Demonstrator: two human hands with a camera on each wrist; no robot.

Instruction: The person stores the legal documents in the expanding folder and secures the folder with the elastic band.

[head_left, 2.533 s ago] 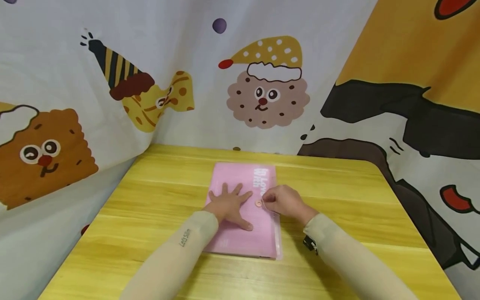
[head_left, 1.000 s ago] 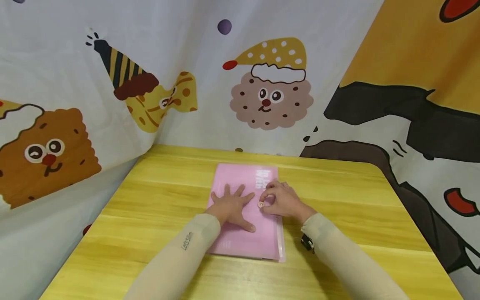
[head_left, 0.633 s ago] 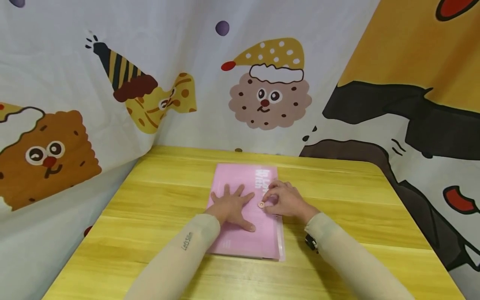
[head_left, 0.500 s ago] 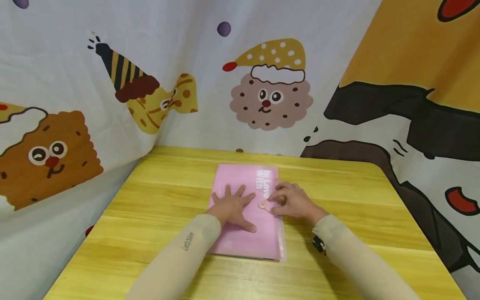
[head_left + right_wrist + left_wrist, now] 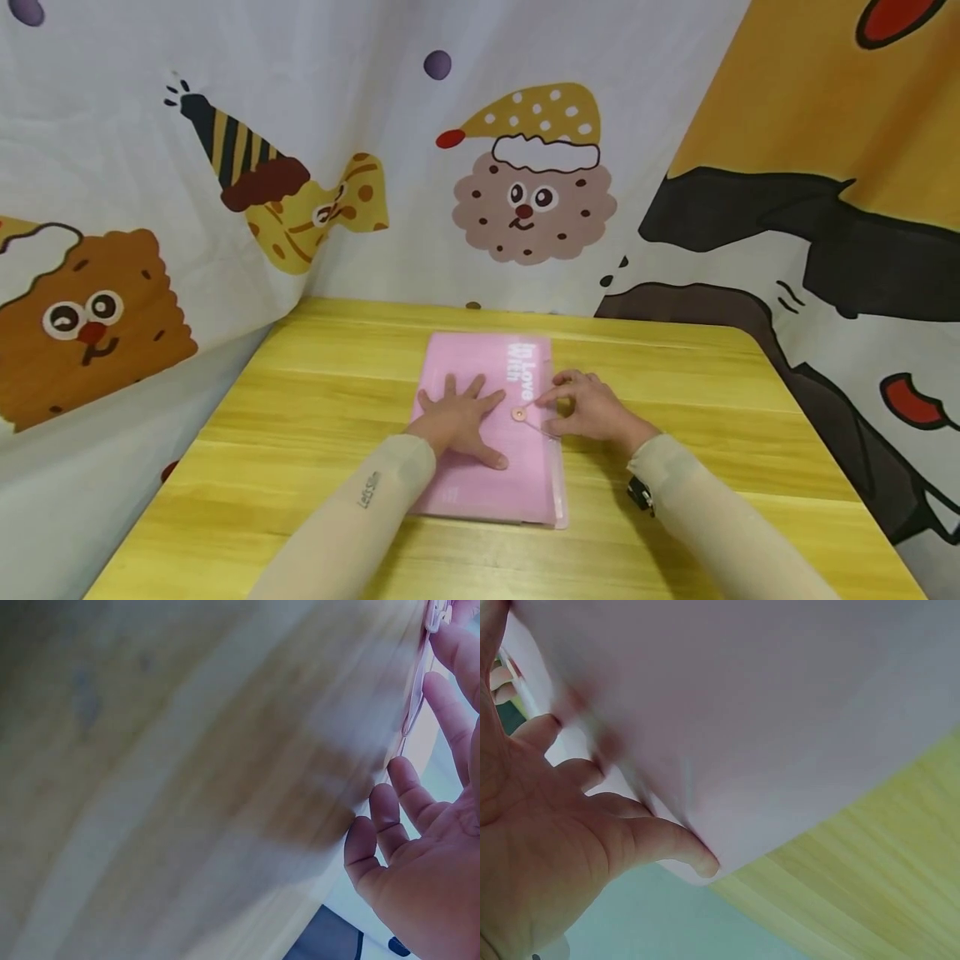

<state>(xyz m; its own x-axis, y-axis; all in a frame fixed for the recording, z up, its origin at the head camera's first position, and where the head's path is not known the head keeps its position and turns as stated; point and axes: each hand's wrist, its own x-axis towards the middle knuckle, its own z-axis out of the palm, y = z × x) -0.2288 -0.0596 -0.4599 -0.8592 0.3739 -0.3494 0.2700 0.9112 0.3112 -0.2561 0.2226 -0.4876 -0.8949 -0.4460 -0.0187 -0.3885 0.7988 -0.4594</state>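
Observation:
A pink document folder [image 5: 487, 492] with white lettering lies on the table, a round button [image 5: 519, 414] on its flap. From the button a thin string [image 5: 542, 430] runs toward the folder's right edge. My left hand [image 5: 457, 421] rests flat on the folder, fingers spread; the left wrist view also has this hand [image 5: 562, 825] against the pink cover. Just right of the button, my right hand [image 5: 592, 408] has thumb and forefinger apart at the folder's edge. In the right wrist view the right hand [image 5: 427, 825] shows separated fingers, with nothing visibly pinched.
The yellow wood-grain table [image 5: 315, 400] extends around the folder. Behind it hangs a white cloth [image 5: 405, 275] printed with cartoon figures. A black device [image 5: 641, 496] sits under the right wrist.
My right thumb and forefinger were close together by the button with the string. They have parted and moved slightly right, uncovering the button and string. The left hand stays on the folder.

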